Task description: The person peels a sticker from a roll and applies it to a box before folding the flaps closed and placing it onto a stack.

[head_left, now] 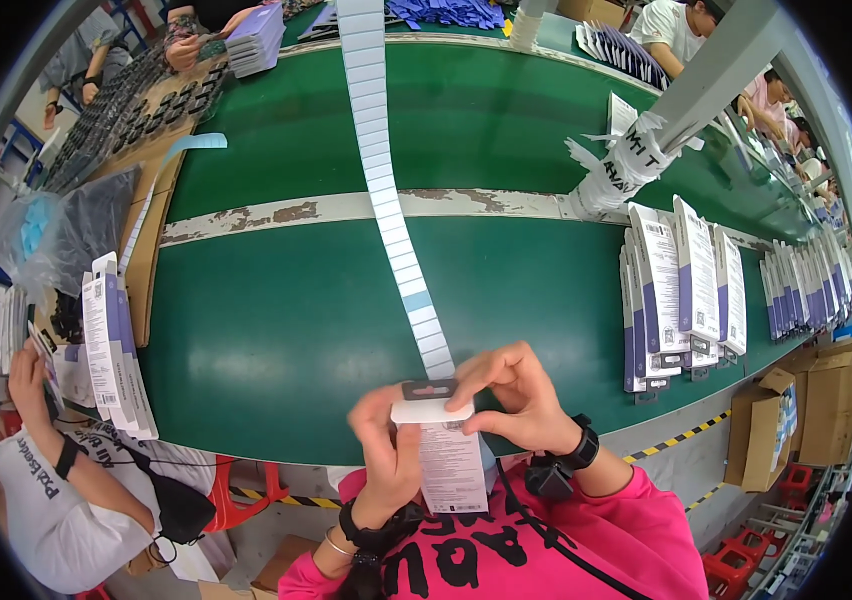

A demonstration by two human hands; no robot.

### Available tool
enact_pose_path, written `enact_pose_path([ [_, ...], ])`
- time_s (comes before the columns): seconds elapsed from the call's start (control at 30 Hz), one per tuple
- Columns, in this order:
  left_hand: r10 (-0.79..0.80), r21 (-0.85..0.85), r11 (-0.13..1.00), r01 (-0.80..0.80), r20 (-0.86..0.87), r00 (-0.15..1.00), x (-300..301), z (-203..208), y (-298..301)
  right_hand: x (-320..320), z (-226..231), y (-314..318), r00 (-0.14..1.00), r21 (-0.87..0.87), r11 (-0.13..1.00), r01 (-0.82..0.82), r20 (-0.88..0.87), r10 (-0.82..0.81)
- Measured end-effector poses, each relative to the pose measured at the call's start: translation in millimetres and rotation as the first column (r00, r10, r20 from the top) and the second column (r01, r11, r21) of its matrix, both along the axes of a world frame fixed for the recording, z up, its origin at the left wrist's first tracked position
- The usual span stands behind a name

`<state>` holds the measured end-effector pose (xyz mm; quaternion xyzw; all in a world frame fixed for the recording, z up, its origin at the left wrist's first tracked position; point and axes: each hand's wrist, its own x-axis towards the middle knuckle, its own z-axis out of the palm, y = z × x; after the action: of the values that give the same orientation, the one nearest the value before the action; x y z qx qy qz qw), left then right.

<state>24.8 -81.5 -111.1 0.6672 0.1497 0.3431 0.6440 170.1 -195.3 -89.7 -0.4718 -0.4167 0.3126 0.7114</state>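
Observation:
A slim white packaging box [454,468] with a dark hanging tab at its top stands tilted in front of my chest, its printed side facing up. My left hand [388,445] grips it along the left edge, thumb on the face. At its upper right corner, my right hand [516,395] pinches the box between thumb and bent forefinger. Whether a small label lies under those fingertips is hidden. A long strip of pale labels [386,215] runs down the table from the far edge and ends right behind the tab, one label bluer than the others.
On the right of the green table [276,300] stand stacked white-and-purple boxes [661,290] and a further row of boxes [806,285]. A taped metal post [616,175] rises beyond them. More boxes [111,350] stand left, beside a co-worker's hand [31,385]. Open cartons [766,430] sit lower right.

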Motion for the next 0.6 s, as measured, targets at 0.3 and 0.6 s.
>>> enact_pose_path([
  [0.3,-0.097,0.056,0.992,0.115,-0.257,0.962,0,24,17,-5,30,-3,0.987,-0.463,0.872,0.158,0.110,-0.121],
  [0.6,-0.192,-0.262,0.958,0.115,-0.290,0.938,8,60,23,5,60,9,0.984,-0.559,0.829,0.003,-0.146,-0.102],
])
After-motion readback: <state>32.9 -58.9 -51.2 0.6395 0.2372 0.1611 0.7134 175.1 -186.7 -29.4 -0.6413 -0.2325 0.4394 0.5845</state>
